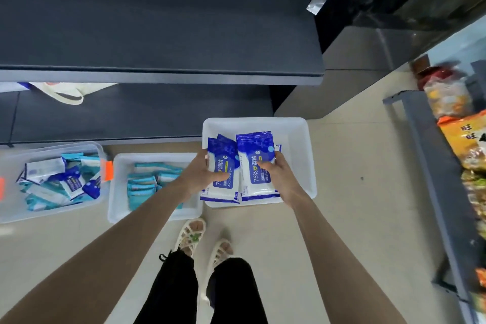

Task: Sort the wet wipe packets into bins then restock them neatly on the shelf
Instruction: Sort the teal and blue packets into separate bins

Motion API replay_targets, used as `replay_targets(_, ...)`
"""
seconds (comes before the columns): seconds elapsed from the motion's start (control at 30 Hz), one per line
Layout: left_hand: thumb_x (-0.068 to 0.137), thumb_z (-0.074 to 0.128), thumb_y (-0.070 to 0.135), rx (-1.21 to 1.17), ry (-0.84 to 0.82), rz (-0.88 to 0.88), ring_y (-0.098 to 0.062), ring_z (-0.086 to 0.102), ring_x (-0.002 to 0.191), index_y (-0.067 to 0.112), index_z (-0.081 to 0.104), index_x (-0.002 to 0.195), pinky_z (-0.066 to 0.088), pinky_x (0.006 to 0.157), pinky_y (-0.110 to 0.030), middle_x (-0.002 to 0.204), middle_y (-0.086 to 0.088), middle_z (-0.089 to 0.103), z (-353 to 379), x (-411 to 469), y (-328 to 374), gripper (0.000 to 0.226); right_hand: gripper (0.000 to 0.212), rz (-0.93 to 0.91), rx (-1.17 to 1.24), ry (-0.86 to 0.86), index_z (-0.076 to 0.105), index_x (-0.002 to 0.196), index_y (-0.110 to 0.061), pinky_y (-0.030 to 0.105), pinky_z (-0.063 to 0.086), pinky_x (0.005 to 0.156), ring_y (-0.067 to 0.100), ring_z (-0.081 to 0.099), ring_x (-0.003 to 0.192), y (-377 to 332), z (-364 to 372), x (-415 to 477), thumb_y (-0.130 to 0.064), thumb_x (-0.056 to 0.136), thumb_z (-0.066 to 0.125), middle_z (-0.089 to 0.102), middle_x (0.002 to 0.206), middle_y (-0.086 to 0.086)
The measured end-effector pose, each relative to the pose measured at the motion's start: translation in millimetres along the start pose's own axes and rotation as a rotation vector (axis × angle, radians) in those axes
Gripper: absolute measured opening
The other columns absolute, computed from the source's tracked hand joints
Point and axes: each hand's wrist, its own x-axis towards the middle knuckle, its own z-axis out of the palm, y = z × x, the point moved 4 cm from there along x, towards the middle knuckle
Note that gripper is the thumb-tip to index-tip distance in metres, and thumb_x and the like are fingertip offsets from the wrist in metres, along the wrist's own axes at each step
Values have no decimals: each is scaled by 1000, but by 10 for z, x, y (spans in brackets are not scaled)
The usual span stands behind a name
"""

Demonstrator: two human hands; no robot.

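both hands over the white bin [294,126]: left hand [207,172] grips one blue packet [223,166], right hand [276,173] grips another blue packet [256,163]; long axes point toward the dark shelf [157,34] ahead.

Both arms show bare along their whole visible length, as do the left hand [202,172] and the right hand [277,175]. The legs are in black trousers [231,294] that end at the ankle, with a short black thread or tie sticking out at the hem of the left leg. The feet wear cream slip-on sandals with a lattice of cut-out holes; the left sandal [190,235] bears a small green piece on top, the right sandal [222,250] is plain
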Motion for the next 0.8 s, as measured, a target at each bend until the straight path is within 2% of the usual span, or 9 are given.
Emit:
replay_targets(0.07,78,75,7,96,57,-16,-21,63,87,14,39,111,52,75,-39,105,-5,61,107,247,-7,49,34,-4,-42,-18,39,121,-16,20,52,68,10,64,84,46,-159,259,-17,94,59,61,103,-1)
replay_targets(0.13,80,73,8,164,82,-9,-24,62,92,12,39,113,52,76,-39,106,-6,60,251,526,-48,48,30,-22,-127,-38,35,117,-17,16,50,64,6,61,81,98,-317,543,-16,96,57,57,98,-6)
replay_targets(0.2,84,68,9,243,102,1,-23,59,88,11,37,119,47,64,-26,106,-7,57,398,838,-116,47,30,-48,-217,-58,34,114,-20,23,53,72,11,63,85,152,-465,865,-16,95,57,56,96,-9)
replay_targets(0.27,88,63,10,343,150,-19,-24,54,83,10,34,129,39,57,-25,105,-11,54,512,1133,-219,51,29,-81,-341,-81,35,112,-23,35,52,80,20,64,90,217,-595,1186,-14,95,57,58,94,-7)
replay_targets(0.37,88,61,15,445,184,-55,-31,57,93,10,34,133,42,67,-30,117,-19,55,617,1537,-424,53,27,-120,-547,-100,36,111,-22,41,50,82,28,63,96,338,-730,1627,-15,94,57,60,102,0)
replay_targets(0.43,88,64,16,475,182,-70,-34,55,112,9,36,138,46,83,-35,129,-17,53,649,1757,-549,58,29,-153,-673,-115,40,117,-17,40,48,80,30,61,98,414,-756,1904,-16,93,57,59,104,1)
replay_targets(0.5,86,67,17,521,194,-84,-31,50,121,13,37,141,44,94,-38,135,-13,52,635,1963,-640,63,33,-184,-762,-128,43,123,-12,41,47,81,32,60,101,498,-740,2181,-15,93,57,61,111,4)
replay_targets(0.67,83,71,21,633,249,-10,-34,54,111,17,49,134,46,88,-41,123,-10,61,521,2551,-804,56,34,-258,-1054,-94,47,126,-18,36,34,93,30,55,110,701,-668,2862,-17,93,54,61,121,4)
replay_targets(0.8,84,70,21,724,232,71,-30,58,98,15,55,125,45,78,-35,116,-10,64,458,2993,-836,44,36,-353,-1233,-58,47,130,-20,35,28,95,31,49,114,731,-609,3292,-19,95,54,60,122,9)
